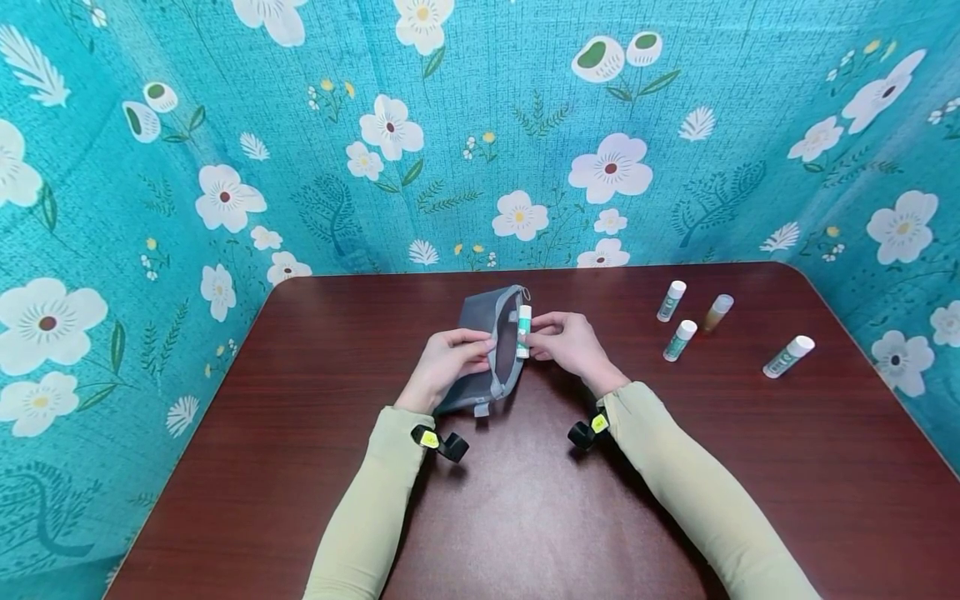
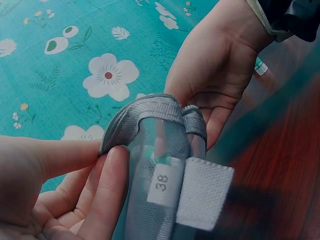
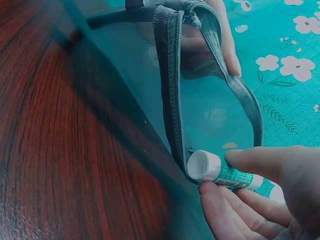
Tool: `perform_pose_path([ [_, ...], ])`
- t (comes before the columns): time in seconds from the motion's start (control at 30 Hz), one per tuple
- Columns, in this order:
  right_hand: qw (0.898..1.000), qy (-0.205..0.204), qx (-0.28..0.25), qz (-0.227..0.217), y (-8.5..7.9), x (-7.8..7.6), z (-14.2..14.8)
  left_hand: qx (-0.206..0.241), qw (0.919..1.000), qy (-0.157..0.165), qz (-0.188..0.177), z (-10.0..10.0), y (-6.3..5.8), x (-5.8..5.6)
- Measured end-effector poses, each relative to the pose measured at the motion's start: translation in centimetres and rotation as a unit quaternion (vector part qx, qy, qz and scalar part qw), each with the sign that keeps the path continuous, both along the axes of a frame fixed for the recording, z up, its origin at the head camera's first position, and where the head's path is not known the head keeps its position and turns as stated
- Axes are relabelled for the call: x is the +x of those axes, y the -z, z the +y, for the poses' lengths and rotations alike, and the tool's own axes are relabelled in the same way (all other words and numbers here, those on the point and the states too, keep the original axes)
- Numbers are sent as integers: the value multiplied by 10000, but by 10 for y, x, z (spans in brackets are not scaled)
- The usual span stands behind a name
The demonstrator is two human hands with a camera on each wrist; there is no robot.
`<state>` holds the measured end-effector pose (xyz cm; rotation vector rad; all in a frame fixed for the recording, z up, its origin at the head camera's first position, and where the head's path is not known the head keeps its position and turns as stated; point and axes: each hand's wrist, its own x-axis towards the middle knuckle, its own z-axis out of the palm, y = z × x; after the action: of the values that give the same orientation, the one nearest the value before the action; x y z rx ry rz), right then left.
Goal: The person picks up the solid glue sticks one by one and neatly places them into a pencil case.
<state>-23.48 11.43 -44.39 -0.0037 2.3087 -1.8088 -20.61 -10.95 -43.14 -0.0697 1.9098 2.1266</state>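
A grey mesh zipper pouch (image 1: 477, 312) is held up above the table, its zipped mouth spread wide and facing right. My left hand (image 1: 448, 364) pinches one edge of that mouth between thumb and fingers. In my right hand (image 1: 570, 342) a glue stick (image 1: 523, 332) with a white cap and green label is gripped between thumb and fingertips. The right wrist view shows this glue stick (image 3: 227, 172) right at the pouch's opening (image 3: 172, 90), lying across its lower corner. A white tag marked 38 (image 2: 162, 185) shows through the mesh in the left wrist view.
On the right of the dark wooden table (image 1: 300, 467) stand several more sticks: a glue stick (image 1: 671, 301), another glue stick (image 1: 680, 341), a brownish tube with a clear cap (image 1: 717, 313), and a glue stick farther right (image 1: 788, 357). A floral turquoise cloth (image 1: 450, 200) hangs behind.
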Motion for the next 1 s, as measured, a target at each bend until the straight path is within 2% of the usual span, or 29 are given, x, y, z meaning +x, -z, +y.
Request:
perform_pose_path([
  [0.57, 9998, -68, -73, -167, -1, 4, -7, 107, 9999, 100, 17, 2, 0, 1],
  [1.0, 9997, -244, -56, 27, -3, 8, -11, 189, 9998, -87, -1, 2, -2, 1],
])
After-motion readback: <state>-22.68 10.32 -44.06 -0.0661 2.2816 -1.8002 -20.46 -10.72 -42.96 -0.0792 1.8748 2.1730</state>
